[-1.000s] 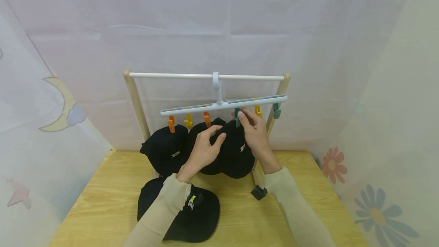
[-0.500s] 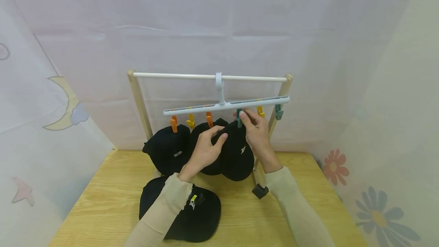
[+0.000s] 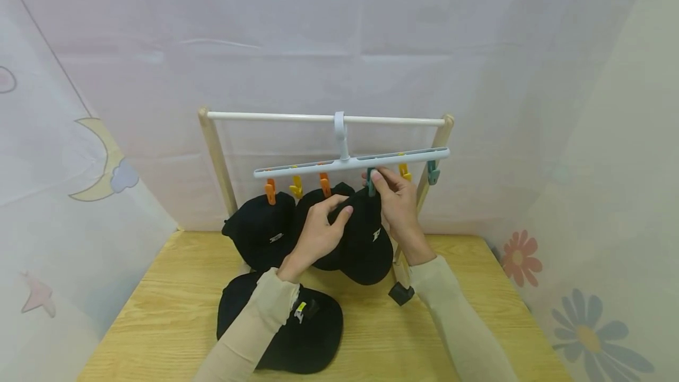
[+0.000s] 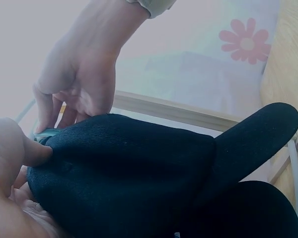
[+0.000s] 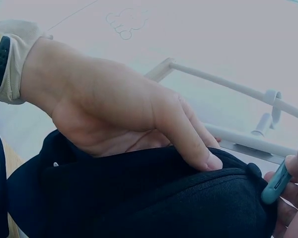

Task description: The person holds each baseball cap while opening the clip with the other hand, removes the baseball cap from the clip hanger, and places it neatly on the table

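My left hand (image 3: 320,229) pinches the crown of a black baseball cap (image 3: 366,252) between thumb and fingers, the thumb pressed on the cloth. With thumb and fingertips, my right hand (image 3: 399,202) pinches a dark green clothespin (image 3: 371,183) under the hanger bar. In the right wrist view the clothespin (image 5: 277,183) sits at the cap's top edge, beside its button. The cap's brim (image 4: 260,144) points away from both hands in the left wrist view. A pale blue clip hanger (image 3: 345,164) hangs tilted above, its right end higher.
Two more black caps (image 3: 260,231) hang at left from orange clips (image 3: 271,191). Yellow clips (image 3: 405,171) and another green clip (image 3: 433,173) are on the bar. The hanger hooks on a rack's white rail (image 3: 265,116). A further cap (image 3: 307,341) lies on the wooden table (image 3: 456,323).
Both hands keep their places on the cap and the clothespin. The held cap's lower end has swung slightly down, and the whole view has shifted a little.
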`<move>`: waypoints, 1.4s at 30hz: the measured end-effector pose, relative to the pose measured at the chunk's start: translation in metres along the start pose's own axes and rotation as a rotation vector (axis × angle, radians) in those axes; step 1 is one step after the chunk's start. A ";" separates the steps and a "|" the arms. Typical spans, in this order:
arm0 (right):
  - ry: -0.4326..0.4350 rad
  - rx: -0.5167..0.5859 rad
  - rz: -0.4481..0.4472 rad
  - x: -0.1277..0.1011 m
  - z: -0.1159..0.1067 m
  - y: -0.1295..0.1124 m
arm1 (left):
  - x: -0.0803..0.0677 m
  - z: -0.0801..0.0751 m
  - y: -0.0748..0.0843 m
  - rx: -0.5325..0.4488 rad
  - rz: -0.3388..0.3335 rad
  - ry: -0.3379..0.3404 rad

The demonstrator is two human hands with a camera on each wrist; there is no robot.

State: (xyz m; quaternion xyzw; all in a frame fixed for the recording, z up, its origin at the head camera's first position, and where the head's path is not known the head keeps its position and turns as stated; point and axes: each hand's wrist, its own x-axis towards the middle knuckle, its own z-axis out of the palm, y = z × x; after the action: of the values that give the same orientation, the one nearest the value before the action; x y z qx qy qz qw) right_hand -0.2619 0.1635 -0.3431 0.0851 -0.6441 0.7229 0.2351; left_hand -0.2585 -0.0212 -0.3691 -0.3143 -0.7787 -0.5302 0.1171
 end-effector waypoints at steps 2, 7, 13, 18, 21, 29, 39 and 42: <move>0.006 0.003 0.006 -0.001 0.000 -0.001 | -0.001 0.000 0.000 -0.004 0.006 0.002; 0.033 -0.016 0.024 -0.001 0.001 -0.002 | -0.002 0.001 0.000 -0.006 0.022 0.000; 0.051 -0.007 0.034 0.001 0.003 -0.003 | -0.003 0.001 -0.001 -0.012 0.005 -0.009; 0.043 -0.012 0.027 0.002 0.003 -0.003 | -0.003 0.002 0.000 -0.017 -0.001 -0.015; 0.040 -0.013 0.025 0.003 0.002 -0.002 | -0.004 0.002 0.002 -0.019 -0.003 -0.022; 0.047 -0.013 0.022 0.002 0.002 -0.003 | -0.005 0.003 0.002 -0.017 0.006 -0.023; 0.033 -0.033 0.010 0.003 0.002 -0.003 | -0.010 0.005 0.003 -0.003 -0.015 -0.033; 0.043 -0.046 0.014 0.001 0.002 -0.001 | -0.013 0.005 0.002 0.004 -0.027 -0.039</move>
State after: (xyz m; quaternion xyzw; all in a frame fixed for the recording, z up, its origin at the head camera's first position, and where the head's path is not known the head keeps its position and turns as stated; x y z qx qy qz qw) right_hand -0.2626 0.1616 -0.3411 0.0597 -0.6561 0.7111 0.2456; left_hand -0.2467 -0.0209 -0.3765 -0.3141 -0.7860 -0.5240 0.0953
